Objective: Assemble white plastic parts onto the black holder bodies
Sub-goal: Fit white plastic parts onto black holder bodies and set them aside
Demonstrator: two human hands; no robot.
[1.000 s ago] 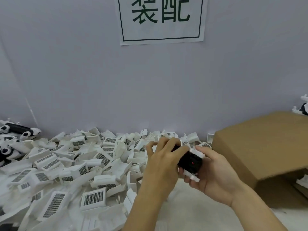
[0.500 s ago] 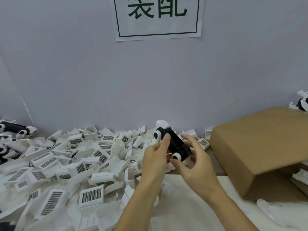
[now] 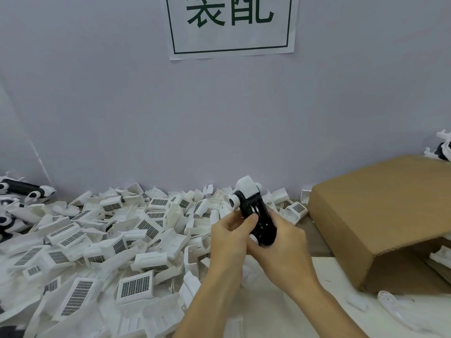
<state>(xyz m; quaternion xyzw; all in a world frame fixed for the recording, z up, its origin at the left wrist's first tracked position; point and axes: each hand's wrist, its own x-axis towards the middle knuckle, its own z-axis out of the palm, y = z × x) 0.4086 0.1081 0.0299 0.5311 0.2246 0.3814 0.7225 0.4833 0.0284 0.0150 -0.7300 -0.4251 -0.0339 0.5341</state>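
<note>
While raised over the bench (image 3: 280, 311), held in both hands: one black holder (image 3: 258, 217), long and glossy, tilted with its far end up toward the wall (image 3: 219, 113). Fitted on that far end, one white cap (image 3: 246, 186), blocky with rounded corners; on its left side one white round knob (image 3: 233, 202), near its lower end a second small white knob (image 3: 253, 239).

Left hand (image 3: 230, 236) curled round the holder's left side, thumb pressed on the black face at mid-length. Right hand (image 3: 284, 248) cupped under and round the lower end, fingers wrapped behind. Hands touching each other below the holder.

Heaped on the left and behind the hands, too many to count: white parts (image 3: 136, 240), matte moulded plastic, angular brackets, many with a dark rectangular grid patch. At far left, about three finished units (image 3: 23, 189), black tubes with white ends, partly cut off. At right, one cardboard box (image 3: 380, 215), brown, lying on its side, open toward the viewer, a few white pieces just inside. Beyond it at the edge, one more black-and-white unit, blurred. On the wall, one paper sign (image 3: 231, 25) with two large dark characters inside a thin frame.
</note>
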